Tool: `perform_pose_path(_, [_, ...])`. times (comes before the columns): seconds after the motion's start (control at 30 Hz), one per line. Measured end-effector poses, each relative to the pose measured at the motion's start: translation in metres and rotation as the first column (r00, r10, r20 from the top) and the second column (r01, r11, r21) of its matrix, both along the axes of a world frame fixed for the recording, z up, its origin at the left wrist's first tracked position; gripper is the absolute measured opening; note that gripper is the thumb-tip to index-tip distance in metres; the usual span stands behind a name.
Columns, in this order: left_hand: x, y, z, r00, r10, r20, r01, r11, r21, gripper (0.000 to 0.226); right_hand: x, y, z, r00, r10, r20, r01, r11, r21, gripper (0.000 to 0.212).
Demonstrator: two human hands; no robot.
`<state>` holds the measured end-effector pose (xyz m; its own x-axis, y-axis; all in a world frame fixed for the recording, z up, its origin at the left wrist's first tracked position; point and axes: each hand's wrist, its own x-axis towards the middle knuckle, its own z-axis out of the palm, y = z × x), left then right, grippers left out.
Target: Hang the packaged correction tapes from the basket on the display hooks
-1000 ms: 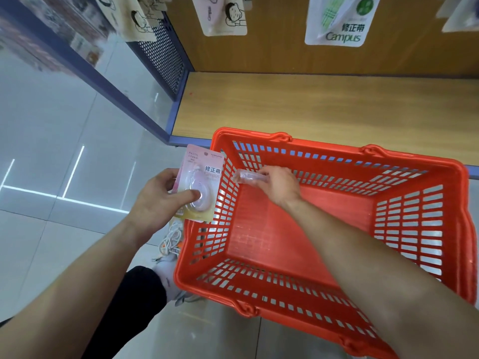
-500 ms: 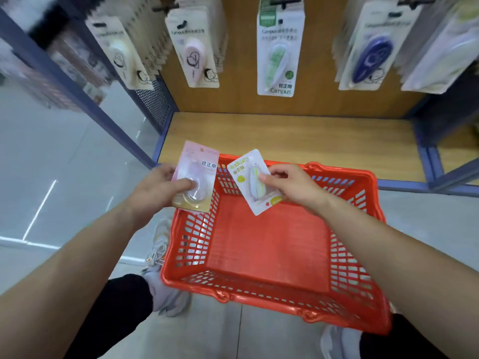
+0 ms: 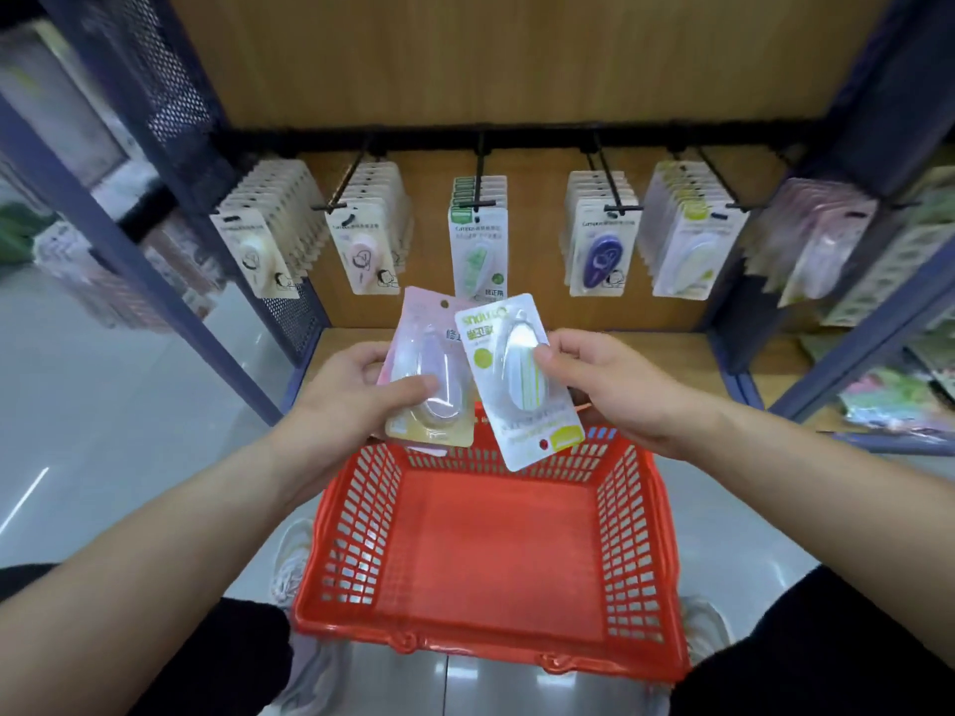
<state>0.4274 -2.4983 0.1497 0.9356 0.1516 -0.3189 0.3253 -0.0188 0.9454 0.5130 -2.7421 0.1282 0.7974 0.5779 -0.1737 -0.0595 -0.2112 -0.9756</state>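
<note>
My left hand (image 3: 351,395) grips a pink packaged correction tape (image 3: 429,385), thumb across its clear blister. My right hand (image 3: 610,385) pinches a white and green packaged correction tape (image 3: 517,390), which overlaps the pink pack's right edge. Both packs are held upright above the far rim of the red basket (image 3: 356,534), whose inside shows no packs. Ahead, a black rail carries display hooks (image 3: 480,198) loaded with rows of carded correction tapes, above a wooden shelf.
Blue shelf uprights (image 3: 129,261) and a mesh side panel frame the bay on the left. More packaged goods hang at the right (image 3: 821,250). The wooden shelf board (image 3: 646,348) lies behind the basket. My shoes and dark trousers flank the basket on the tiled floor.
Both hands have risen with their packs and come together in front of the hooks. My view has tilted up, so the whole rail of hooks is now in sight.
</note>
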Motion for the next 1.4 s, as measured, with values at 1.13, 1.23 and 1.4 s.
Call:
perform_pose_path(1.13, [0.046,-0.001,-0.015,0.996,-0.027,-0.084,0.042,0.982,0.186,0.038,0.052,-0.006,-0.001,0.952,-0.257,-0.167,0.294,0.919,0.264,0.037])
perform_pose_path(1.23, [0.047,0.008,-0.012,0.998,0.023,-0.053,-0.012,0.98,0.2,0.043,0.051,-0.016,0.007,0.979,-0.194,-0.059,0.201,0.968,0.147,0.026])
perform_pose_path(1.4, [0.043,-0.009,-0.005,0.998,-0.038,0.046,0.031,0.991,0.132,0.061,0.039,-0.016,0.014,0.999,-0.02,-0.044,0.021,1.0,0.017,0.022])
